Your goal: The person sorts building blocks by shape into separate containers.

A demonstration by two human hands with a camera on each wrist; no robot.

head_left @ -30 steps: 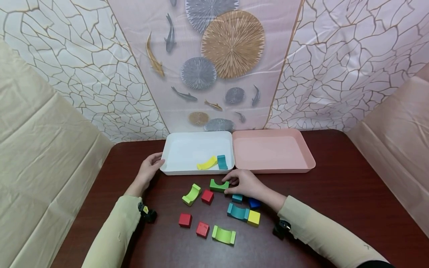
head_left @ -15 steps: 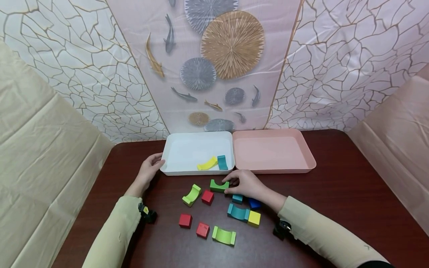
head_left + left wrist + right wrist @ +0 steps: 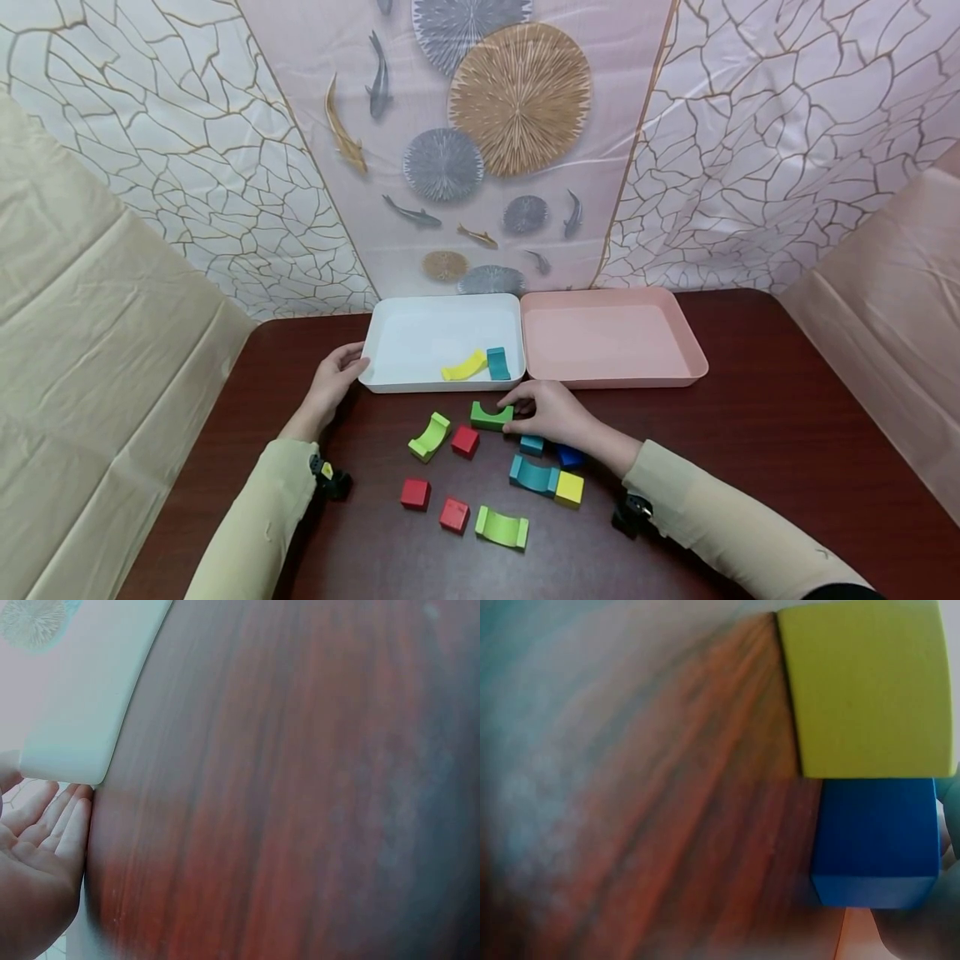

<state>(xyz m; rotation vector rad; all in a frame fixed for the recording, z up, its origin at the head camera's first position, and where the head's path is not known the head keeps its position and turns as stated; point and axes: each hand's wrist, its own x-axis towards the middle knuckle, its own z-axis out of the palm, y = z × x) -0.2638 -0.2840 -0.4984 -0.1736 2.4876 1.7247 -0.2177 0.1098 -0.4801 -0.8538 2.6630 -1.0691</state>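
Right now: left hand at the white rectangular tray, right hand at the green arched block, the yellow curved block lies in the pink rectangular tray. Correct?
No: the yellow curved block lies in the white rectangular tray, not the pink tray; head view shows it. Left hand and right hand are as you said.

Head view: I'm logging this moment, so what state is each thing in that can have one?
White tray: holds yellow block, teal block
Pink tray: open side up
Left hand: touches white tray
Right hand: grips green block
Green block: hollow up
Other blocks: on the table
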